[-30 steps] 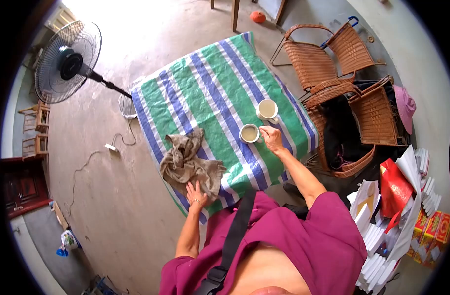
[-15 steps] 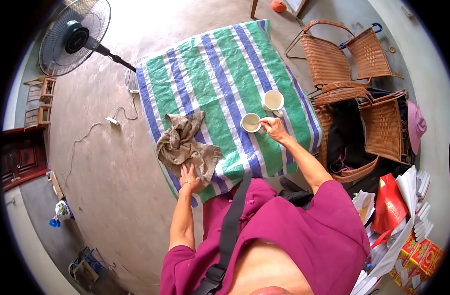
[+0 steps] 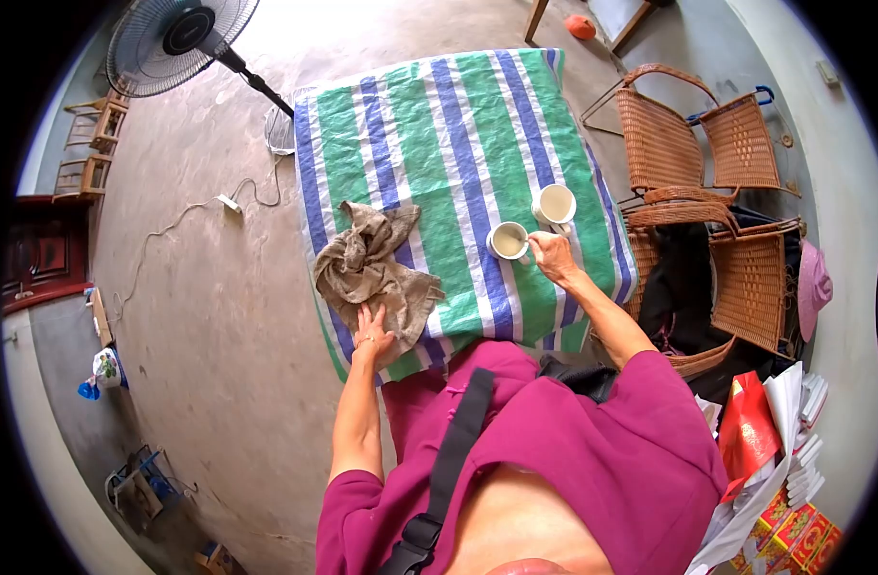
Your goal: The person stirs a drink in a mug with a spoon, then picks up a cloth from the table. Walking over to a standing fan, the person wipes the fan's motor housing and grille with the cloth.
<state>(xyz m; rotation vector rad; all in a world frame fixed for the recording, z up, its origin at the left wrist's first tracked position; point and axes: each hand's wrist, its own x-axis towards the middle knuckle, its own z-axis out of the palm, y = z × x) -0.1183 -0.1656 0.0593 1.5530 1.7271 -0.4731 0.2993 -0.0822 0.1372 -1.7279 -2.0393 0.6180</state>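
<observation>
Two white mugs stand on a table spread with a green, blue and white striped plastic sheet (image 3: 343,134). My right hand (image 3: 554,257) is closed on the handle side of the nearer mug (image 3: 507,241), which holds a little pale liquid. Just beyond it, the second mug (image 3: 556,203) stands upright, its handle toward my right hand. A crumpled grey-brown cloth (image 3: 377,264) lies on the left part of the sheet. My left hand (image 3: 373,332) rests on the cloth's near edge with fingers stretched out, not gripping it.
A standing fan (image 3: 190,34) is at the far left, its cable and a power strip (image 3: 229,203) on the floor. Wicker chairs (image 3: 664,134) stand right of the table, one with a pink hat (image 3: 814,290). A red bag (image 3: 748,431) and papers are at lower right.
The whole view has shifted, so the table appears slightly further right and lower. My right hand's fingers now sit at the mug's handle side rather than over its rim. My left hand stays on the cloth.
</observation>
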